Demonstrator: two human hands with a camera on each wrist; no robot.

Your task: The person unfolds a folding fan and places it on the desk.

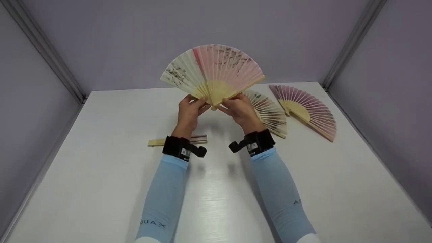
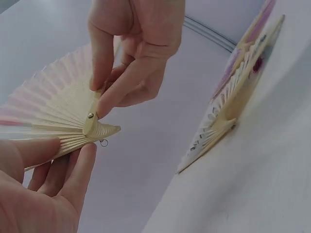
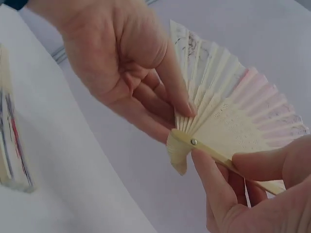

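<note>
Fans: four | open fan point(image 1: 216, 72) pinched by left hand point(image 1: 189, 113) and right hand point(image 1: 240, 109) | two spread fans point(image 1: 268, 111) point(image 1: 308, 109) at 3 o'clock | closed fan point(image 1: 155, 142) on surface point(image 1: 101, 175), head view only | rivet ring point(image 2: 104, 142), left wrist view only.

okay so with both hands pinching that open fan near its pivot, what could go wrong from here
The open fan is held off the table only by fingertip pinches near the rivet; if the left hand or right hand slips, it may drop. Forcing the thin ribs could perhaps crack them.

Three open fans point(image 1: 212, 72), one closed fan point(image 1: 155, 142), two hands point(image 1: 189, 113)
</note>
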